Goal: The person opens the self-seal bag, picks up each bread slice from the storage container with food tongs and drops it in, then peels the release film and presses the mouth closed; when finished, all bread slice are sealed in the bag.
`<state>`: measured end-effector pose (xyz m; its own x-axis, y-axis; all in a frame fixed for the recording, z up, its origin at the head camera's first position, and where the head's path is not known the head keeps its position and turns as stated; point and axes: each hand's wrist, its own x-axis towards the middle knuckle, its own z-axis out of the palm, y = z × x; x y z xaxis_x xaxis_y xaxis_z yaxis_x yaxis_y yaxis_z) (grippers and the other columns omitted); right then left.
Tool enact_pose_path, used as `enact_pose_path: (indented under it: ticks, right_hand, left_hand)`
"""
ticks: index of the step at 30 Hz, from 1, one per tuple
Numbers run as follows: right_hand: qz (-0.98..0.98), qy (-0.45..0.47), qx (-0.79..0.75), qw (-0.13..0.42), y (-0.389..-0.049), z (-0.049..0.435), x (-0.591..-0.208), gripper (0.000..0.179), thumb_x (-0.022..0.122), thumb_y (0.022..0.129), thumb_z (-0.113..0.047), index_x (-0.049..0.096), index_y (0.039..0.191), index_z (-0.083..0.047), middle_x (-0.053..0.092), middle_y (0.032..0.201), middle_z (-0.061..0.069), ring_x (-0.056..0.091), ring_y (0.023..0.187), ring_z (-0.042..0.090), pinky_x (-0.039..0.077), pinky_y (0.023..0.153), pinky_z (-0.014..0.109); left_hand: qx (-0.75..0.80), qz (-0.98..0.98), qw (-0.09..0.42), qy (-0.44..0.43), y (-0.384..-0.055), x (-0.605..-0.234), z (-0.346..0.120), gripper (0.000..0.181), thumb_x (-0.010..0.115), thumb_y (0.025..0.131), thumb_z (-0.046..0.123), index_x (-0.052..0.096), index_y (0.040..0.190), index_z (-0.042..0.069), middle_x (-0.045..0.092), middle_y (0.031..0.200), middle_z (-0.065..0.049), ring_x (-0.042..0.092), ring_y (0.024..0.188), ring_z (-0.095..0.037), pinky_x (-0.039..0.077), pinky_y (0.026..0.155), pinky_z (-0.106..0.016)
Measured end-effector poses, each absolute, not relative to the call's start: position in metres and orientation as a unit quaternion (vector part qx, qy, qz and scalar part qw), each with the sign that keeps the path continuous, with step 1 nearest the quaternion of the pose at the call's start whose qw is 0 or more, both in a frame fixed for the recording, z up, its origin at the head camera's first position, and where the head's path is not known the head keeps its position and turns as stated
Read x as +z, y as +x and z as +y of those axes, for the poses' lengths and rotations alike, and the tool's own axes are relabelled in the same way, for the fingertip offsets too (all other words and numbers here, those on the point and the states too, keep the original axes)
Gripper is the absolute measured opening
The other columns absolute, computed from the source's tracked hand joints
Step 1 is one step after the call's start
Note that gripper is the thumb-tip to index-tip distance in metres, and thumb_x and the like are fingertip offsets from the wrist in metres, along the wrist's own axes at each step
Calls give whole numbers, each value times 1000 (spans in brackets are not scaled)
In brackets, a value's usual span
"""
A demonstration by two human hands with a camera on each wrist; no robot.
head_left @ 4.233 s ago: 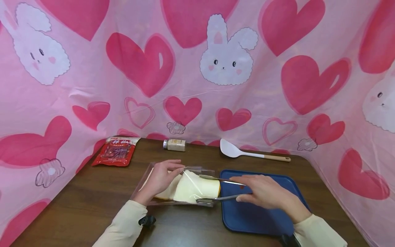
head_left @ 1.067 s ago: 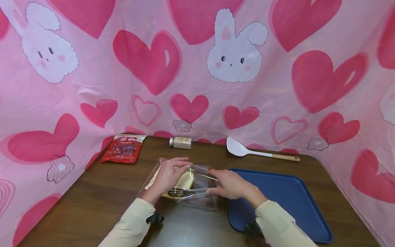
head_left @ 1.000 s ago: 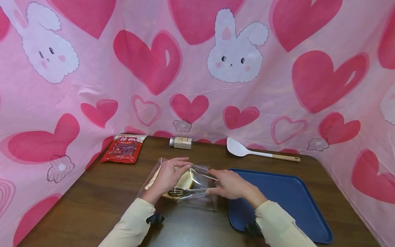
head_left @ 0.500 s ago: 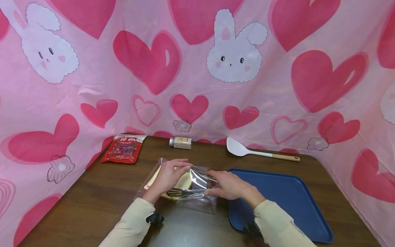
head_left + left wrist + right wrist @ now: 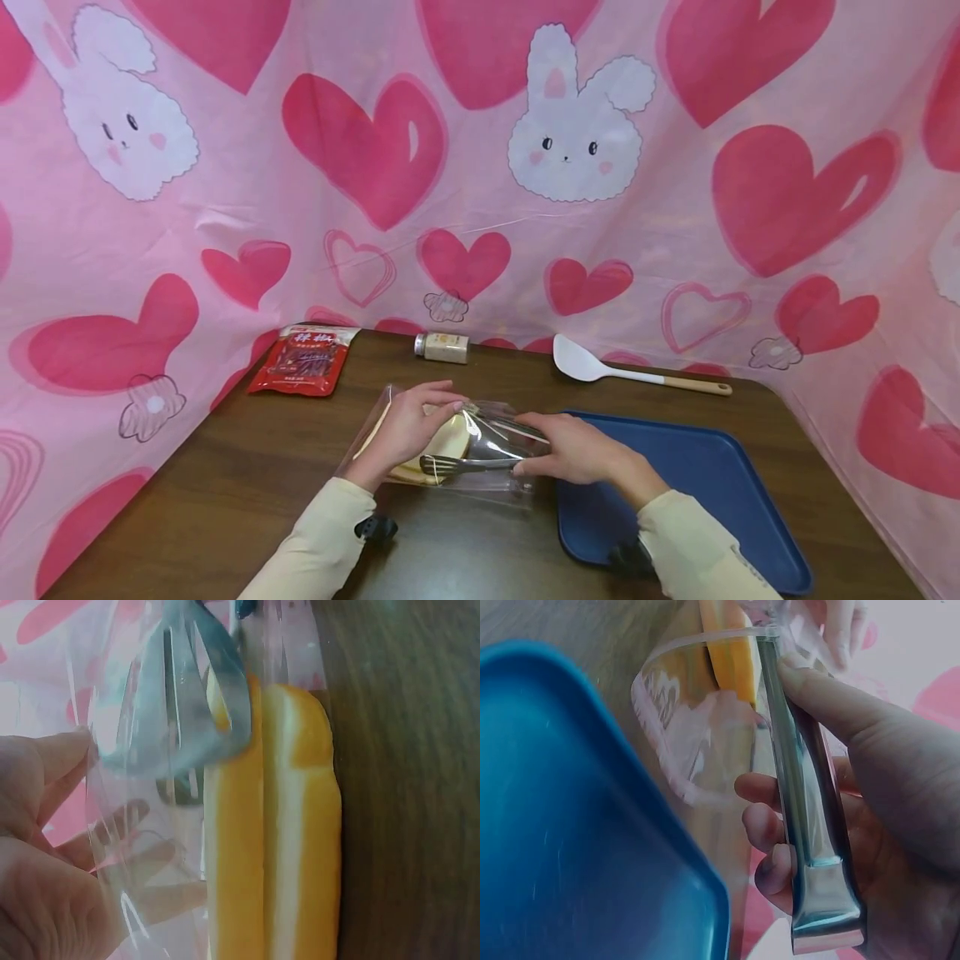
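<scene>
My left hand [image 5: 411, 427] pinches the upper edge of a clear plastic bag [image 5: 120, 900] at its mouth. Inside the bag lie bread slices [image 5: 236, 862] with yellow crust, side by side. My right hand [image 5: 577, 448] holds metal tongs [image 5: 802, 780], thumb on one side and curled fingers on the other. Their slotted heads [image 5: 180, 697] reach into the bag mouth near the end of the bread; in the head view the near one [image 5: 441, 465] overlaps the slice's edge. The jaws stand apart. Whether they touch the bread I cannot tell.
A blue tray [image 5: 675, 500] lies right of the bag, under my right forearm. Along the back of the brown table [image 5: 225, 500] are a red packet [image 5: 306, 362], a small seasoning jar [image 5: 442, 348] and a white spatula [image 5: 600, 368] with a wooden handle. Pink cloth hangs behind.
Since the oldest frame, the bread slice has gone leftward, deeper into the bag, and the tongs followed it. In the last half second the tongs have drawn slightly right; the left hand keeps its grip.
</scene>
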<state>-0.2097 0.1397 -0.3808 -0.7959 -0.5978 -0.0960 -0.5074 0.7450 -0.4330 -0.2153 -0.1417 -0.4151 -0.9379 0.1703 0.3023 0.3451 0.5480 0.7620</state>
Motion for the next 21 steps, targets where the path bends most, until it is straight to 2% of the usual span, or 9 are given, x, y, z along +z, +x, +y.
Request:
enact_pose_path:
  ticks: [5,10,14,17,21]
  right_hand:
    - [934,-280,-189,114,-205,156,-378,75,78,93,-51,56,150,-7,65,145,14,61,132,38,48,111,61]
    - [940,-266,-185,105,-199,176,-376,76,78,93,-51,55,151,-7,65,146,14,61,133,39,48,111,63]
    - [944,-262,-176,91,-195,191,-374,76,79,91,-54,57,149,-9,73,127,5,66,117,30,54,100,57]
    - [948,-255,-169,84,-193,202,-373,75,79,89,-56,59,147,-12,73,110,-5,65,105,22,55,91,50]
    - [954,-240,-164,80,-189,215,-372,76,81,88,-56,60,146,-12,72,105,-8,64,101,18,55,87,47]
  left_hand:
    - [-444,-881,89,-137,-216,-415,-144,17,74,100,22,84,113,16,68,143,-16,61,137,-38,48,114,-59]
    - [-417,-892,98,-146,-215,-414,-145,18,74,100,25,84,112,17,69,140,-17,64,134,-39,48,114,-58]
    - [-399,-900,96,-150,-217,-411,-145,18,73,100,23,84,112,16,71,138,-18,65,132,-39,48,113,-58]
    - [-392,-904,84,-148,-218,-408,-145,18,72,101,23,84,113,16,71,137,-17,65,132,-39,47,113,-59]
    - [-386,-908,76,-147,-220,-405,-146,19,72,101,23,84,114,15,71,137,-17,65,132,-40,47,114,-59]
